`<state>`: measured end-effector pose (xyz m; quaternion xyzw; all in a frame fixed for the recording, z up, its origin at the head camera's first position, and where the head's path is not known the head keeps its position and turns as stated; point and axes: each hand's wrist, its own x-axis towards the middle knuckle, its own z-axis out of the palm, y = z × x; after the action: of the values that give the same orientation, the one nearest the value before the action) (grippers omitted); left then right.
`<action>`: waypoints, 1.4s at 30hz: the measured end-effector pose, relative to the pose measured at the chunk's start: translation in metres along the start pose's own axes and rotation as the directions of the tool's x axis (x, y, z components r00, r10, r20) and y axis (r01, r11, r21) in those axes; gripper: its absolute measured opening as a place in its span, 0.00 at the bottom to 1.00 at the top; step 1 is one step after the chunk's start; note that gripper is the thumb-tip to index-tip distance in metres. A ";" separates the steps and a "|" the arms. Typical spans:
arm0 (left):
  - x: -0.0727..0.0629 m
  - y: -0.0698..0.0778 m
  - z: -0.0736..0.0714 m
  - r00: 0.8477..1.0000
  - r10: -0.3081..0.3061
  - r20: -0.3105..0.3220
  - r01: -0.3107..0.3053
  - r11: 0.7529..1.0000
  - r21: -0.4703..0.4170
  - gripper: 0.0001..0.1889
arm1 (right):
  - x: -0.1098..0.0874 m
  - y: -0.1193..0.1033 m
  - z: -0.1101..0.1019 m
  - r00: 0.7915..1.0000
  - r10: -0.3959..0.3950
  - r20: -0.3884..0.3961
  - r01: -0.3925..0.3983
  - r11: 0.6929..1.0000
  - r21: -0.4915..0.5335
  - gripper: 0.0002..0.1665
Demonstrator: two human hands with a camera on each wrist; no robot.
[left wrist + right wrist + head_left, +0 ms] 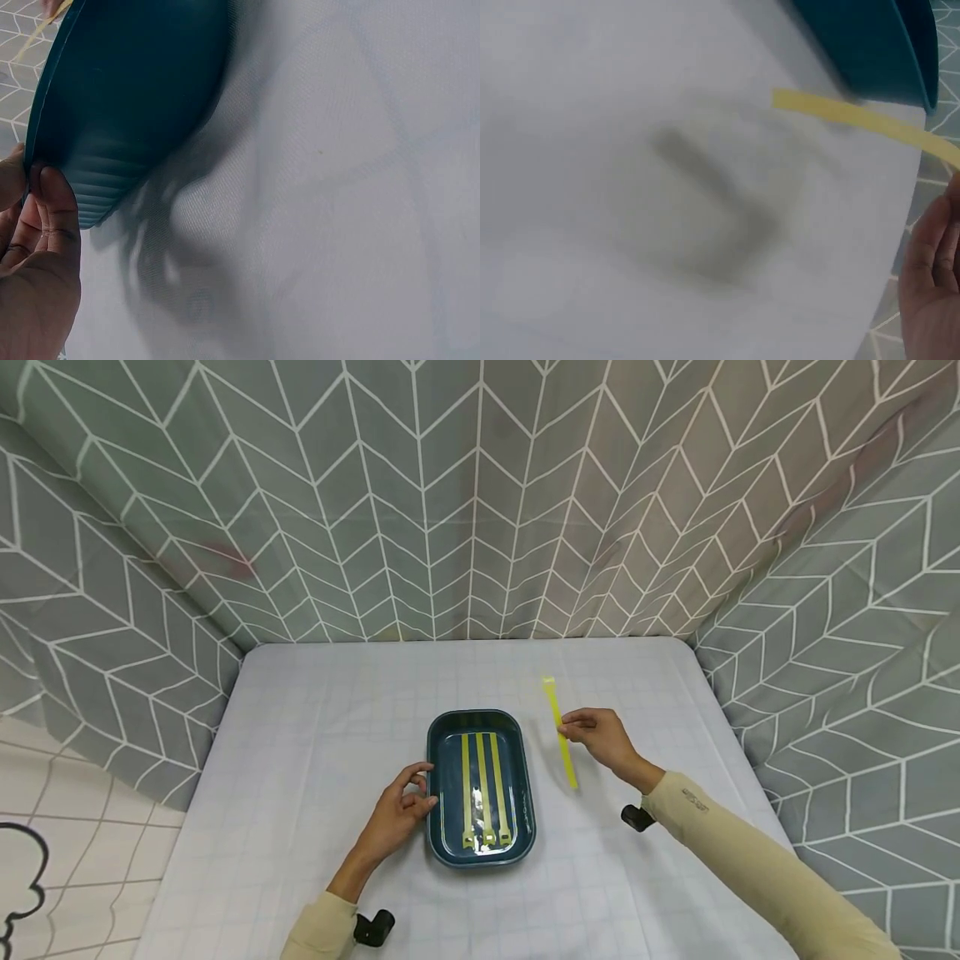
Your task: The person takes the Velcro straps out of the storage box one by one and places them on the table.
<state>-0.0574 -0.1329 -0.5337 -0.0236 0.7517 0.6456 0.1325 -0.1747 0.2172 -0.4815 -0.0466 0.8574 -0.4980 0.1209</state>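
Observation:
A dark teal rectangular tray [450, 752] sits on the table with three yellow cable tie straps [482, 781] lying side by side inside it, their slotted heads at the near end. At its left side my left hand [399, 810] pinches the rim between thumb and fingers; the left wrist view shows this grip on the tray wall [142, 82] up close. To the right of the tray, my right hand [606, 743] pinches another yellow cable tie strap [552, 700] near its middle, head end pointing away from me. In the right wrist view the strap's plain end [832, 110] curves out from the fingers.
A white cloth [330, 718] covers the table. Grey curtains [450, 510] with a white chevron pattern hang behind it and along the sides. Each wrist carries a small black camera, such as the one by the right sleeve [637, 817].

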 end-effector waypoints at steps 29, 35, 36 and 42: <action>0.000 0.001 -0.001 1.000 0.006 0.009 -0.006 1.000 0.002 0.28 | -0.033 0.073 -0.025 0.939 0.345 0.010 -0.345 0.939 -0.004 0.21; 0.001 -0.001 -0.001 1.000 0.003 0.012 -0.003 1.000 0.000 0.27 | -0.037 0.078 -0.029 0.930 0.366 0.006 -0.366 0.930 -0.034 0.20; 0.001 -0.001 -0.001 1.000 0.004 0.013 -0.004 1.000 0.000 0.27 | -0.037 0.078 -0.029 0.933 0.361 0.009 -0.360 0.932 -0.035 0.20; 0.001 -0.001 -0.001 1.000 0.006 0.012 -0.006 1.000 0.002 0.27 | -0.037 0.080 -0.030 0.931 0.366 -0.014 -0.366 0.929 -0.054 0.20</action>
<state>-0.0585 -0.1340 -0.5345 -0.0172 0.7516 0.6454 0.1349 -0.1429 0.2899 -0.5307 0.1115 0.8648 -0.4429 0.2087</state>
